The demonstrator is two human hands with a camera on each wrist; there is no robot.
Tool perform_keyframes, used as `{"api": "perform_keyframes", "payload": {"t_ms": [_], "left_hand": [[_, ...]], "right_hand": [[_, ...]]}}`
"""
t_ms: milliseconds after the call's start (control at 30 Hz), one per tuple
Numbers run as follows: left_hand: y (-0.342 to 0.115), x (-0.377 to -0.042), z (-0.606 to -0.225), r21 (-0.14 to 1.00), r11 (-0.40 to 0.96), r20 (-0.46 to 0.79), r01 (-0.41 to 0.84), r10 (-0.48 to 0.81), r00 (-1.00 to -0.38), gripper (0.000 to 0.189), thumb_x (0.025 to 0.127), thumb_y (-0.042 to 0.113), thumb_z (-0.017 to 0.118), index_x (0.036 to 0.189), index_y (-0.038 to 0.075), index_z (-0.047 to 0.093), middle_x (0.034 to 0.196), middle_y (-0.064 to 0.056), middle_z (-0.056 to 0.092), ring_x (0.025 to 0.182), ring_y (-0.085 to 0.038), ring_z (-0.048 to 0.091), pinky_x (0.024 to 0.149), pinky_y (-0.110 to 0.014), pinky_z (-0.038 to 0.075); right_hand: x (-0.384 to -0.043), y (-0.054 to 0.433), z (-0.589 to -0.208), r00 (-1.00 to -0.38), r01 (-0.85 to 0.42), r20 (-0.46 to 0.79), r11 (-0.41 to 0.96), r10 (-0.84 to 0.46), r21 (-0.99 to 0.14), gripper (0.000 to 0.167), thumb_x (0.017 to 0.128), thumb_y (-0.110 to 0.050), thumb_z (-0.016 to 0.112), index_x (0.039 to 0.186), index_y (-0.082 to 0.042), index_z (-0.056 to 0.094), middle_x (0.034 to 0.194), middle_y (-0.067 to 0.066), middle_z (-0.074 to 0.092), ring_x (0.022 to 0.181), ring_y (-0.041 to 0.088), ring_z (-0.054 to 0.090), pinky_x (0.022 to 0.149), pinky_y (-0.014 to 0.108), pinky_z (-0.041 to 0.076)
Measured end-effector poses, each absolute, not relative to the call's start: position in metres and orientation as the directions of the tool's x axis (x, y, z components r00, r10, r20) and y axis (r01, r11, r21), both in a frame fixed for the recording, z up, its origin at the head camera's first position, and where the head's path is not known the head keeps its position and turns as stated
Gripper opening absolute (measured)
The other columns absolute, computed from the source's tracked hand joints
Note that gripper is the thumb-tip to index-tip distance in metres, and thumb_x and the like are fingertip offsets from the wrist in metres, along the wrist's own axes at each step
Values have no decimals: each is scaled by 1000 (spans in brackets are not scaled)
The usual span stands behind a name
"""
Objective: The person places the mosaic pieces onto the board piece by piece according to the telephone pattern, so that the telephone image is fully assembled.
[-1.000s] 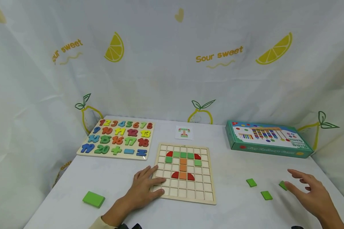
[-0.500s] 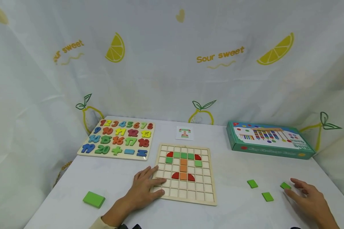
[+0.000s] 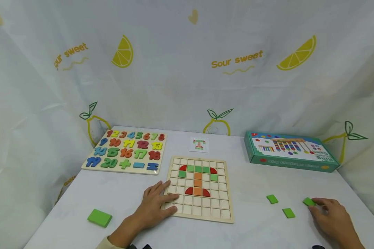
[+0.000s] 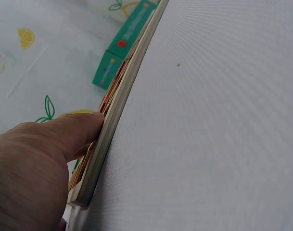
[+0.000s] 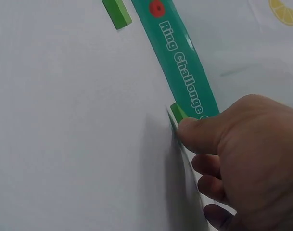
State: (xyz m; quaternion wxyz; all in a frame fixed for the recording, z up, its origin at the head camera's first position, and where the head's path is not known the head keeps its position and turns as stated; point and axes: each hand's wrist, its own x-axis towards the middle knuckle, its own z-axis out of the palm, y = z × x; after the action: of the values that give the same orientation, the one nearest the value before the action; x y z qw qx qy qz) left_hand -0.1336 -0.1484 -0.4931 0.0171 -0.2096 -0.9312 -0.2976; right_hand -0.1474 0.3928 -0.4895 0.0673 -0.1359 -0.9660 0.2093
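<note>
My left hand (image 3: pixel 152 207) rests with spread fingers on the left edge of a wooden grid board (image 3: pixel 216 211); in the left wrist view a finger lies against the board's side (image 4: pixel 118 115). Red quarter-round, green square and orange square tiles form a mushroom-like figure in the grid. At the right, my right hand (image 3: pixel 331 218) pinches a green square tile (image 3: pixel 308 201) between thumb and index finger. The right wrist view shows the thumb on this tile (image 5: pixel 177 111), partly hiding it. Two more green tiles, one farther back (image 3: pixel 272 199) and one nearer (image 3: pixel 288 212), lie to its left.
Behind the grid board lies a small pattern card (image 3: pixel 199 144). A number puzzle board (image 3: pixel 116 169) stands at the back left, a green Ring Challenge Game box (image 3: pixel 294 165) at the back right. Left of my left hand is a green rectangular block (image 3: pixel 99 218).
My right hand has come down toward the table, and its thumb and index finger have closed on the rightmost green tile. The left hand has stayed on the board.
</note>
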Motion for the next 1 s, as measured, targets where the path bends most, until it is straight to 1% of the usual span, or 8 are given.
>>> {"api": "perform_keyframes", "payload": {"t_ms": [133,267,400,533,633,800,867,1000], "left_hand": [[-149,-133,-493,549,735,153,398,379,-913,40,88,44,67,123,24,69,150,-10,36,138,-38,23,101,-62,15],[-149,-133,-493,555,729,157,400,381,-911,40,88,44,67,123,24,69,150,-10,37,138,-38,23,101,-62,15],[-148,-134,-493,560,726,154,398,380,-912,40,88,44,67,123,24,69,150,-10,37,138,-39,23,101,-63,15],[-148,-134,-494,561,728,150,394,378,-914,40,87,44,67,123,25,69,150,-10,36,138,-38,22,101,-63,15],[-148,-134,-494,564,727,148,391,377,-914,40,87,44,67,123,25,69,150,-9,36,139,-38,22,101,-62,15],[-148,-133,-493,572,724,144,385,374,-916,39,87,43,67,122,25,69,150,-9,37,139,-38,22,101,-62,14],[-148,-133,-493,571,725,143,385,373,-917,39,87,43,67,122,25,69,150,-9,37,139,-38,22,101,-62,14],[-149,-134,-493,568,724,150,391,376,-914,39,88,43,67,122,25,69,150,-9,36,139,-38,22,101,-62,14]], "right_hand": [[-148,389,-487,-935,234,138,861,326,-451,37,89,-6,61,117,16,51,105,33,52,96,49,49,79,59,41],[-144,385,-480,-918,162,253,870,306,-465,34,87,-4,66,115,13,56,101,30,59,89,45,56,70,48,47],[-138,374,-463,-909,77,335,888,249,-453,33,88,-7,69,115,10,59,104,30,61,88,44,57,66,44,45],[-134,356,-447,-913,41,340,880,225,-473,35,90,-10,69,117,8,60,107,27,61,91,40,55,65,31,43],[-130,343,-438,-911,-27,375,881,173,-472,33,88,-11,71,116,6,63,105,22,63,89,24,53,61,16,37],[-124,323,-425,-888,-195,458,877,31,-438,29,85,-10,75,111,-1,67,100,10,65,83,-4,43,63,10,36],[-122,315,-420,-875,-254,484,864,-14,-434,28,83,-9,76,110,-4,68,99,5,65,85,-8,43,65,9,36],[-120,300,-409,-845,-355,529,825,-81,-440,28,81,-5,76,108,-6,69,97,-5,63,88,-7,47,72,6,35]]}}
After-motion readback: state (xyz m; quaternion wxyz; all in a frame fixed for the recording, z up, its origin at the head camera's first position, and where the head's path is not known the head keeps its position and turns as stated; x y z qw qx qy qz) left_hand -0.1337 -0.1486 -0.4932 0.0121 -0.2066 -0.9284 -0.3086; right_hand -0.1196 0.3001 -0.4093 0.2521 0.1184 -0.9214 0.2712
